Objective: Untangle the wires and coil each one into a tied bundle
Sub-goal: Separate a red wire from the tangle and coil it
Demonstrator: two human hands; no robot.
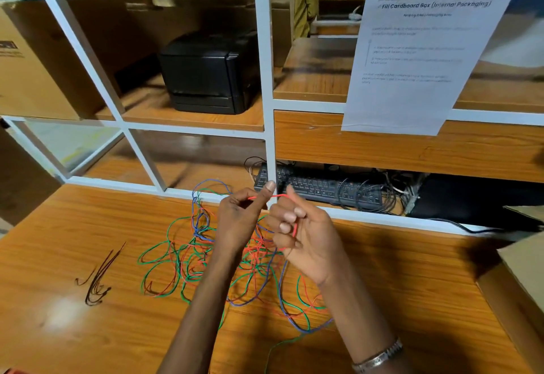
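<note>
- Red wire [276,196] is up off the surface [88,329], stretched in a short span between both hands, just in front of the keyboard [321,188].
- The left hand [240,217] pinches one end of that span, fingers curled, thumb sticking up toward the keyboard.
- The right hand [303,232] grips the red wire too, fingers curled round it, palm turned up; a metal watch band [379,357] sits on that wrist.
- Below the hands, on the near side of the keyboard, lies the tangle of wires [188,253]: red, green and blue loops spread over the wooden surface, all knotted through each other.
- Well to the left of the keyboard and nearer to me, a small bunch of dark ties [98,279] rests on the surface, apart from the tangle.
- Above the keyboard, a printed sheet [418,55] hangs on the white shelf frame [265,93]; up and left of it sits a black printer [210,73].
</note>
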